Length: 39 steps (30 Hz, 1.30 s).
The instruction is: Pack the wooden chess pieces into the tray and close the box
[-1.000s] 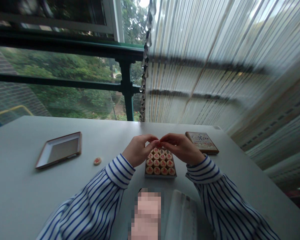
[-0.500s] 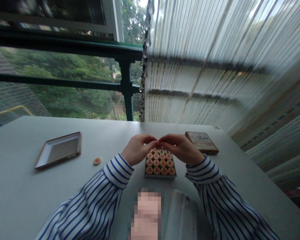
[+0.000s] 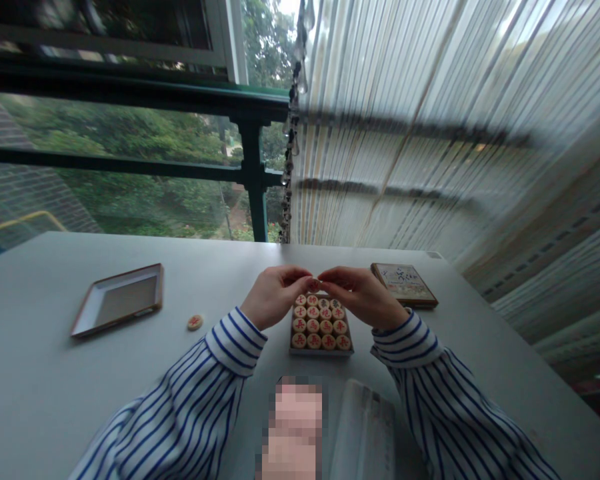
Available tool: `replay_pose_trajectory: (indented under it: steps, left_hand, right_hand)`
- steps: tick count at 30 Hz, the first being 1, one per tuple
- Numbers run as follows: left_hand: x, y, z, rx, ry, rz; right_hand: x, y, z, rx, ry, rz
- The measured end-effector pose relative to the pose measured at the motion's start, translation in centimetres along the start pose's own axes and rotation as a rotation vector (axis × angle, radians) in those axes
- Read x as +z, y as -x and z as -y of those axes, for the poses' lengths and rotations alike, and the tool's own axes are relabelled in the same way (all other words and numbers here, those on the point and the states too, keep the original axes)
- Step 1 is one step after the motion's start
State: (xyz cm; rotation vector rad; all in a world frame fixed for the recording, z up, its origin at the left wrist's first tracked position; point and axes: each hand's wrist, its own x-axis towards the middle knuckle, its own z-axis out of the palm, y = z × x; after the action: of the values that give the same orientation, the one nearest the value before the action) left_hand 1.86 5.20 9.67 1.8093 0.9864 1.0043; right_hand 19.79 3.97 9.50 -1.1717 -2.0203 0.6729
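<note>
A small square box [image 3: 321,351] on the grey table holds several round wooden chess pieces [image 3: 320,325] with red characters, packed in rows. My left hand [image 3: 274,295] and my right hand [image 3: 361,295] meet fingertip to fingertip just above the box's far edge. Between the pinched fingers sits one round chess piece [image 3: 314,285], held mostly by my left hand with my right fingers touching it. Both sleeves are white with blue stripes.
An empty box lid [image 3: 118,298] lies at the left, with one loose chess piece [image 3: 195,322] beside it. A printed box [image 3: 403,283] rests at the right. A folded white sheet [image 3: 363,432] lies near me. A window and striped curtain stand behind the table [image 3: 55,373].
The hands have barely moved. The pinched piece now shows a little more between the fingertips, above the box's far edge.
</note>
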Motion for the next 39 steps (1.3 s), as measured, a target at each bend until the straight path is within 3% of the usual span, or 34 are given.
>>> replay_pose_trajectory:
  steps: [39]
  left_hand:
    - [0.12, -0.02, 0.22, -0.023, -0.003, 0.028]
  right_hand:
    - [0.16, 0.1, 0.19, 0.015, -0.023, 0.021]
